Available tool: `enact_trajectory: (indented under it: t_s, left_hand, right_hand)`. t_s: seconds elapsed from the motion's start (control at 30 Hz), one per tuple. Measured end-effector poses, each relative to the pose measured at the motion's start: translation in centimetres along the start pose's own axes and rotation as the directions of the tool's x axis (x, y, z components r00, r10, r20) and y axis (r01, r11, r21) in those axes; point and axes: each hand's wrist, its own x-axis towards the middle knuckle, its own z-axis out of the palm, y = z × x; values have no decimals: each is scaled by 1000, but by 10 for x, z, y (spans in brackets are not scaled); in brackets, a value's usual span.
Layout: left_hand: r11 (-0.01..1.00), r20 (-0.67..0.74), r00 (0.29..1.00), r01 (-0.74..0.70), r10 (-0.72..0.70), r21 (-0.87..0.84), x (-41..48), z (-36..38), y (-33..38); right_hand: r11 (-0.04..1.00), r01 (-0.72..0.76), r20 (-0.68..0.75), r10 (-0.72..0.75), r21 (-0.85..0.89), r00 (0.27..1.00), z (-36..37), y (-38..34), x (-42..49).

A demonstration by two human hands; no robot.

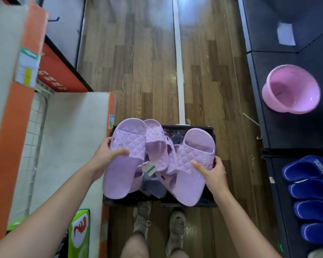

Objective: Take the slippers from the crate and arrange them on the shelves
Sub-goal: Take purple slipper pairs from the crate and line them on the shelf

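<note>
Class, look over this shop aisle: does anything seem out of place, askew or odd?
Yes: the pink basin on the dark right-hand shelf lies tipped on its side, its opening facing out, while the blue slippers below sit in a neat row.

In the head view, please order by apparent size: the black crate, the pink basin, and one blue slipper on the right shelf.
1. black crate
2. pink basin
3. blue slipper

The crate is partly hidden by lilac slippers, and the blue slipper is cut by the frame edge, so its rank is only apparent.

White lettering on the dark blue rubber slippers [306,171] and orange signboard [58,75] is too blurred to read.
</note>
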Motion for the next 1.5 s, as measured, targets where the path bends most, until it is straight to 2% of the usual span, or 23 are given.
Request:
enact_trajectory:
  t_s: [0.23, 0.5, 0.8, 1.07, 1.23, 1.5]
  left_hand:
    - [984, 37, 983, -180, 180, -7, -102, 24, 56]
    - [937, -8, 937, -350, 350, -22, -213, 49, 99]
    - [858, 83, 854, -513, 513, -31, -283, 78, 157]
    - [816, 316, 763, -573, 564, -75, -303, 101, 201]
    - [790, 528, 640, -606, 557, -99, -321, 125, 225]
    - [719, 733, 469, -694, 493, -40, -357, 189, 250]
  right_hand:
    - [992, 124, -2, -124, -6, 992, -64, -51, -48]
    - [957, 290, 25, -290, 2, 957, -149, -113, -121]
    - [918, 396, -79, -395, -13, 915, -225, -152, -198]
    - [898, 440, -320, -414, 10, 852, -255, -165, -261]
    - [900, 431, -501, -342, 68, 795, -260, -156, -305]
    - [863, 468, -744, -182, 193, 643, -283, -126, -382]
